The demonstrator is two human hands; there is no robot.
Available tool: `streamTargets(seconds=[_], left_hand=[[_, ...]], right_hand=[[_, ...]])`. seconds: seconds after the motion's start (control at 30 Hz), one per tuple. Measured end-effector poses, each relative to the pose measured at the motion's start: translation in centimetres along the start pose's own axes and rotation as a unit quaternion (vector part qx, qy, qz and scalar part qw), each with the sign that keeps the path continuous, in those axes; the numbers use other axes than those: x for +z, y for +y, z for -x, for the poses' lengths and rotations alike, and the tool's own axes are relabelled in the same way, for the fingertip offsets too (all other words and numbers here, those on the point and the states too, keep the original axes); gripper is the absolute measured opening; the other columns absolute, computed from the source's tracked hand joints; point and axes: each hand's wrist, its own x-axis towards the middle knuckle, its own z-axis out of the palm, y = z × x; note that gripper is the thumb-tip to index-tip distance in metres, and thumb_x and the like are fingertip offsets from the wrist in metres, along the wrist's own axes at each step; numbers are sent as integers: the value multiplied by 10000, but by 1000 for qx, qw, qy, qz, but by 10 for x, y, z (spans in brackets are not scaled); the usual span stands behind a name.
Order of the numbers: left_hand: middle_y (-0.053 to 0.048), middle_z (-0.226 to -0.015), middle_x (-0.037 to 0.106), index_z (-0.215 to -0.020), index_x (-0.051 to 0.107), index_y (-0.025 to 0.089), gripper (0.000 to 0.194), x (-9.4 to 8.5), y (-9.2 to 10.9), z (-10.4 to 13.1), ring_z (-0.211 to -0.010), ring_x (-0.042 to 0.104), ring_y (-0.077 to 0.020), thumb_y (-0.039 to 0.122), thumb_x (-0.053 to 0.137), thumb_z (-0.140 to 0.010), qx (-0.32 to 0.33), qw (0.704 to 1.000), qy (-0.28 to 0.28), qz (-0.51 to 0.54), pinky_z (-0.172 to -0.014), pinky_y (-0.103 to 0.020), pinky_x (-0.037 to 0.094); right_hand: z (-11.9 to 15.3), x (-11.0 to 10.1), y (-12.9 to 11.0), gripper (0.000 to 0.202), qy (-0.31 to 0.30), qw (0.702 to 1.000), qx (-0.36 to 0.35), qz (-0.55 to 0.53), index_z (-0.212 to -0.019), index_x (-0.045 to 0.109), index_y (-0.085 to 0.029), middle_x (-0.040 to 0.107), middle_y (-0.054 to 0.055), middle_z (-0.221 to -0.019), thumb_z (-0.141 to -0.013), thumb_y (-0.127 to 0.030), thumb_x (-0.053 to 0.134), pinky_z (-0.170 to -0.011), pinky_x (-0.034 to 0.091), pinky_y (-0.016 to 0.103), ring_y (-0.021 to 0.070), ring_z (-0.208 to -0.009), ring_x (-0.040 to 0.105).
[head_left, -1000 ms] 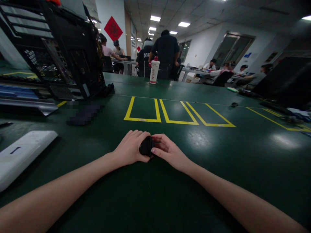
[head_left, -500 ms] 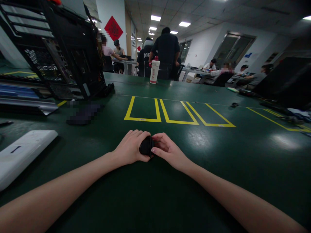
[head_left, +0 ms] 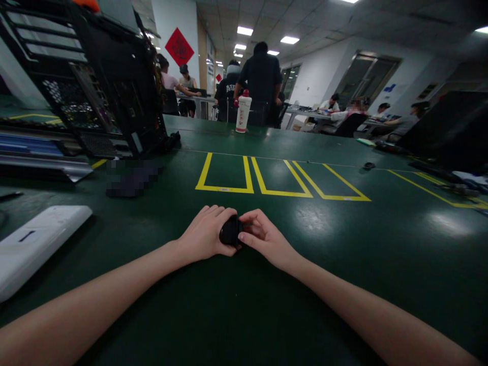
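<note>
Low over the green table, at the middle of the head view, I hold a small rounded black object (head_left: 229, 232); its exact kind does not show. My left hand (head_left: 208, 231) wraps around it from the left, with the thumb beneath and the fingers over its far side. From the right, my right hand (head_left: 267, 239) pinches the object's right edge between thumb and fingertips. Parts of the object are hidden behind the fingers of both hands.
Yellow tape outlines (head_left: 224, 190) mark the green table (head_left: 236, 315) beyond my hands. An open black computer case (head_left: 125, 101) stands at the left, with a white box-like device (head_left: 41, 244) nearer me. A white cup (head_left: 243, 114) stands at the far edge; people sit and stand behind.
Both hands keep their hold on the black object, almost unmoved. The whole view has shifted very slightly.
</note>
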Motion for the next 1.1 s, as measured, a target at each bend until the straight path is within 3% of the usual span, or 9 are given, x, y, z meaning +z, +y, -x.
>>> streamTargets(seconds=[0.13,0.27,0.47,0.63,0.77,1.0,1.1], left_hand=[[-62,-979,576,-1064,478,171,496,0,0,0,-848,526,-233,399,653,-659,-1,1000,-2,1,-731,-357,396],[-66,-985,573,-1081,468,167,534,0,0,0,-851,522,-238,376,672,-634,-7,1000,-6,-7,-734,-365,397],[-64,-979,570,-1065,477,163,493,0,-1,0,-845,520,-228,407,643,-670,-5,1000,-8,3,-731,-356,395],[-62,-964,579,-1077,467,163,535,4,-3,-1,-836,527,-235,412,656,-642,2,1000,12,-11,-719,-352,388],[-57,-968,579,-1065,472,171,529,3,-2,-1,-844,526,-233,396,670,-630,-5,1000,4,-6,-730,-350,390],[-57,-967,580,-1060,483,163,512,-1,0,-1,-840,531,-228,411,661,-649,-11,1000,-4,9,-726,-344,397],[-59,-966,583,-1080,480,158,536,-1,0,-1,-834,531,-225,409,668,-645,-12,1000,-5,14,-729,-347,397]], right_hand=[[1,-2,-2,301,-13,1000,17,9,-1091,455,-214,519,52,-1107,-814,-222,573,-894,466,380,185,-1053,538],[3,-4,-1,386,-35,999,9,-12,-1054,431,-221,506,36,-1122,-745,-139,647,-935,443,385,181,-1072,538],[1,-1,1,220,-7,1000,4,-25,-984,456,-224,535,22,-1035,-806,-214,584,-793,511,342,168,-963,584],[-1,-2,0,322,1,1000,4,8,-1094,455,-222,517,45,-1096,-800,-199,584,-883,470,370,185,-1052,538],[0,-3,1,333,-31,999,7,-23,-1037,453,-218,530,34,-1078,-761,-158,628,-897,462,377,180,-1037,556],[-1,-1,4,220,4,1000,-3,-14,-980,475,-223,548,13,-997,-796,-210,597,-770,511,309,150,-917,598],[-2,-1,1,298,9,1000,-4,10,-1069,465,-240,523,26,-1079,-802,-194,586,-818,502,327,164,-993,572]])
